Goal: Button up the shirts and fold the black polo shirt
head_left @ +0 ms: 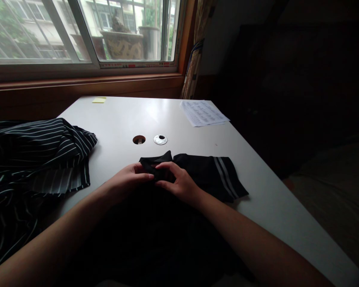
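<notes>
A black shirt (194,167) with two grey stripes near one sleeve's end lies over the near part of the white table. Its raised collar (155,160) is between my hands. My left hand (131,177) is closed on the collar's left side, thumb pointing right. On the other side, my right hand (178,179) pinches the collar cloth between thumb and fingers. The lower part of the shirt sinks into deep shadow between my forearms, so its edges cannot be made out.
Striped black-and-white cloth (48,147) is heaped at the left. Printed papers (205,113) lie at the table's (116,123) back right, and a yellow sticky note (99,100) at the back left. A round cable hole (139,140) and a metal cap (160,139) are beyond my hands.
</notes>
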